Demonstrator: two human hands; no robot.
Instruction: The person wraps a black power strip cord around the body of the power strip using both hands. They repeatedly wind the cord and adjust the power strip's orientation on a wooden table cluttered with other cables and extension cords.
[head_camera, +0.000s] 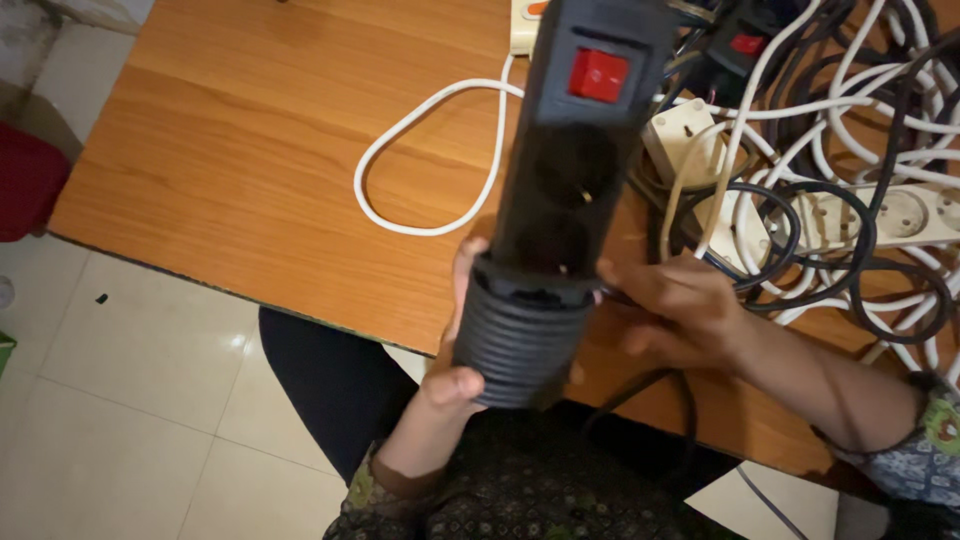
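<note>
**Black power strip held over the desk: slip and snag risks**

Setting: wooden desk (260, 170), its near edge running across the frame, with tiled floor (130, 400) below on the left. On the right part of the desk lies a dense tangle of white and dark cables (850, 190) with several white socket strips (900, 215) among them. A single white cable loop (420, 170) lies on bare wood to the left of the tangle.

Item in hand: a black power strip (580, 150) with a red rocker switch (598, 75), held above the desk's near edge and pointing away from the person. Its near end is wrapped in a neat coil of its own black cord (525, 345).

Risks, judged from this frame:
- The strip is long and gripped only at its near end, so the far end could tip down and strike the white strips or drag loops of the tangle.
- The coil could loosen if the grip eases, letting turns slide off the end.
- A free run of black cord (650, 400) hangs below the desk edge and could catch on it.

Fingers: the left hand (455, 350) is closed around the coil from the left, thumb low on the front, fingers behind and mostly hidden. The right hand (680, 315) sits just right of the coil's top edge, fingers narrow and pinching a length of dark cord leading into the coil. The strip's body rises directly between the two hands.
</note>
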